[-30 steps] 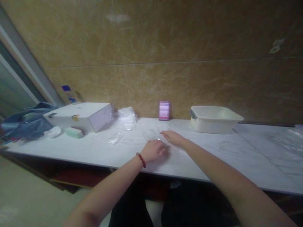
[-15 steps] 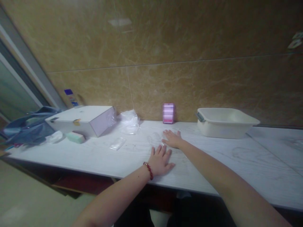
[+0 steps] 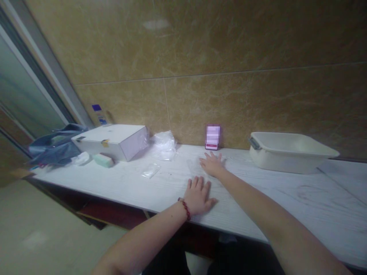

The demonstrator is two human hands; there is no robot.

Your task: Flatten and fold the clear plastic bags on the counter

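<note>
My left hand (image 3: 197, 195), with a red bead bracelet (image 3: 185, 208) at the wrist, lies palm down near the front edge of the white wood-grain table (image 3: 169, 191). Its fingers are spread and it holds nothing. Farther back, my right hand (image 3: 212, 164) is also palm down with fingers apart. Beside and partly under it is a thin clear plastic piece (image 3: 194, 166), hard to make out against the tabletop. Behind that hand a phone (image 3: 212, 136) with a lit, blurred screen leans upright against the wall. A small clear plastic packet (image 3: 151, 170) rests left of both hands.
At the back right stands a cream plastic basin (image 3: 292, 162) with a grey handle. A white box (image 3: 114, 133), crumpled clear plastic bags (image 3: 164, 145), a pale green sponge (image 3: 103, 160), a blue bag (image 3: 57, 147) and a blue-capped bottle (image 3: 99, 114) occupy the left side.
The view has turned slightly left, so everything sits farther right in the picture. My right hand has shifted a little over the clear plastic piece; my left hand stays flat on the table.
</note>
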